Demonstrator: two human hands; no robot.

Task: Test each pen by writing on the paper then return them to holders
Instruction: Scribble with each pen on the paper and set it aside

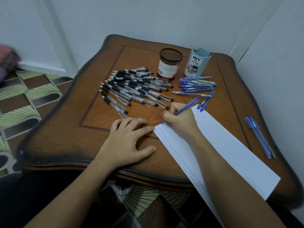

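My right hand (180,120) grips a blue pen (189,106), its tip touching the top left corner of the white paper (230,145). Blue scribbles run down the paper's left edge. My left hand (128,140) lies flat on the table with fingers spread, fingertips at the paper's corner. Several black pens (134,89) lie in a heap mid-table. Several blue pens (196,85) lie to their right. A black mesh holder (169,63) and a grey DIY holder (195,63) stand upright at the back.
The wooden table (69,132) has a curved raised rim. Two blue pens (258,135) lie near its right edge. More blue pens (205,102) lie at the paper's far end. White walls stand behind and to the right. Patterned floor shows on the left.
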